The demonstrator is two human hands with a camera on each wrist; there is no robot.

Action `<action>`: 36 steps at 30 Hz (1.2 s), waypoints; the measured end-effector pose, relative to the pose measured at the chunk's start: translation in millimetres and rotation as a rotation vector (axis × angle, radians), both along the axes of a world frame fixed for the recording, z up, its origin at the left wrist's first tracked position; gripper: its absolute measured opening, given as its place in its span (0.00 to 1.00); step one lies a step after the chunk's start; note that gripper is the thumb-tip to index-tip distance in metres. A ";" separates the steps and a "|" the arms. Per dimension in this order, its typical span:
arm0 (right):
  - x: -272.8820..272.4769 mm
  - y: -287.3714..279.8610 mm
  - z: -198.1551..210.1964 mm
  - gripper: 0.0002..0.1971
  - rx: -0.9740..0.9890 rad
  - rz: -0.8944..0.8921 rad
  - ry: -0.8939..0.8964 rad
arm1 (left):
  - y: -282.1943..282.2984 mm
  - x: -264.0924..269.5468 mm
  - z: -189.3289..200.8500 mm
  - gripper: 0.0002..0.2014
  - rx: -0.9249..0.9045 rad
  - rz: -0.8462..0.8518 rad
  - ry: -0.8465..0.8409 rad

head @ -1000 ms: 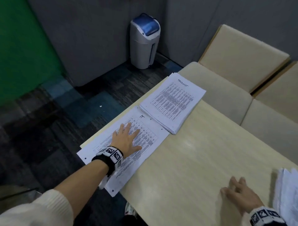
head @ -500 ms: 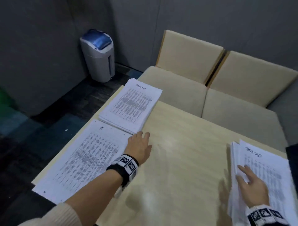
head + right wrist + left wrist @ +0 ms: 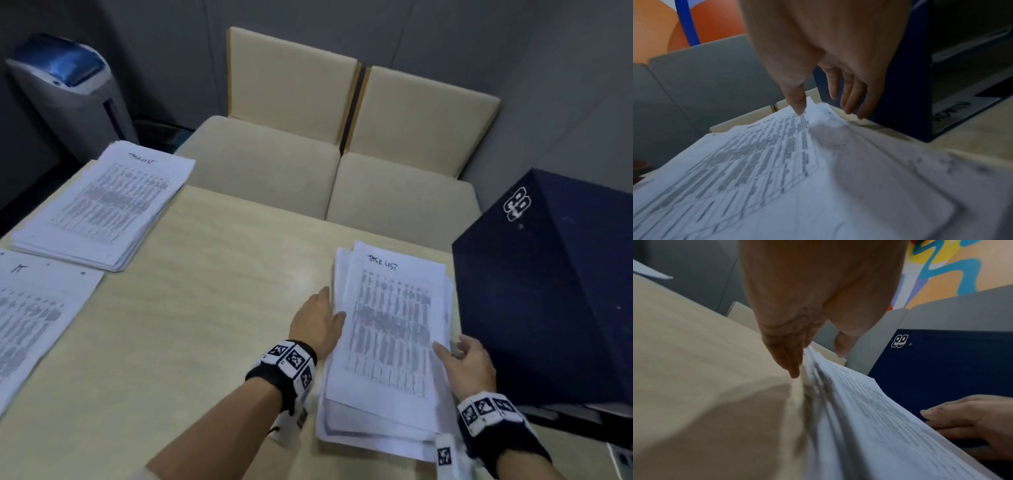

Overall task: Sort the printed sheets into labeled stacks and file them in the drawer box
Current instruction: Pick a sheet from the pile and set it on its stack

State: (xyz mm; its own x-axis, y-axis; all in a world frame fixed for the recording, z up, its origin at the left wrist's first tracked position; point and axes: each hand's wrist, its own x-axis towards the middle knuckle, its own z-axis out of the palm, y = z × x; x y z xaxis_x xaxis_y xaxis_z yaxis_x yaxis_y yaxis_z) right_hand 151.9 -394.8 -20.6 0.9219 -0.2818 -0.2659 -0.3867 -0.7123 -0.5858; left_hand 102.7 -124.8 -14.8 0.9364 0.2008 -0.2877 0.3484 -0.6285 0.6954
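An untidy stack of printed sheets (image 3: pixel 390 335) headed "TASK LIST" lies at the right of the table, next to the dark blue drawer box (image 3: pixel 548 291). My left hand (image 3: pixel 330 303) presses straight fingers (image 3: pixel 785 360) against the stack's left edge (image 3: pixel 869 410), with the thumb over the top sheet. My right hand (image 3: pixel 450 346) is at the right edge, between stack and box. Its thumb touches the top sheet (image 3: pixel 756 154) and its fingers (image 3: pixel 851 104) point down beside the box (image 3: pixel 910 97). Two sorted stacks lie at the left: a "TASK LIST" stack (image 3: pixel 102 205) and an "IT" stack (image 3: pixel 30 315).
The pale wooden table (image 3: pixel 188 325) has bare surface between the left stacks and the right stack. Beige bench seats (image 3: pixel 267 164) stand behind the table. A grey bin with a blue lid (image 3: pixel 68 89) is at the far left. One box drawer carries an "ADMIN" label (image 3: pixel 949 112).
The view has swung right. My left hand left the "IT" stack and crossed the table to the right stack's left edge. My right hand moved from the top sheet to its right edge.
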 end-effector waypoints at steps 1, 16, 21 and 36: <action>2.8 -4.3 -2.2 0.29 0.047 -0.009 0.001 | -10.8 2.0 -3.1 0.26 0.015 0.046 0.000; 35.9 -7.3 1.8 0.07 -0.096 0.075 -0.097 | -29.0 13.0 -9.7 0.19 0.098 0.281 0.180; 28.5 -10.9 19.8 0.10 -0.052 0.096 -0.244 | -27.1 12.2 -13.4 0.17 0.115 0.299 0.185; 0.2 -20.2 24.3 0.14 0.584 -0.016 -0.309 | -60.8 24.4 -11.2 0.22 0.238 0.202 0.115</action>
State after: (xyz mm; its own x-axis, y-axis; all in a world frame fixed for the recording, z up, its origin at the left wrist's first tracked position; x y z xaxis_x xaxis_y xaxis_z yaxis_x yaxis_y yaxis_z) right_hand 152.1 -415.1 3.7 0.9773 -0.1855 -0.1028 -0.1464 -0.2392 -0.9599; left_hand 127.1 -185.5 -26.0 0.8352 0.4530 -0.3118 0.5499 -0.6789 0.4865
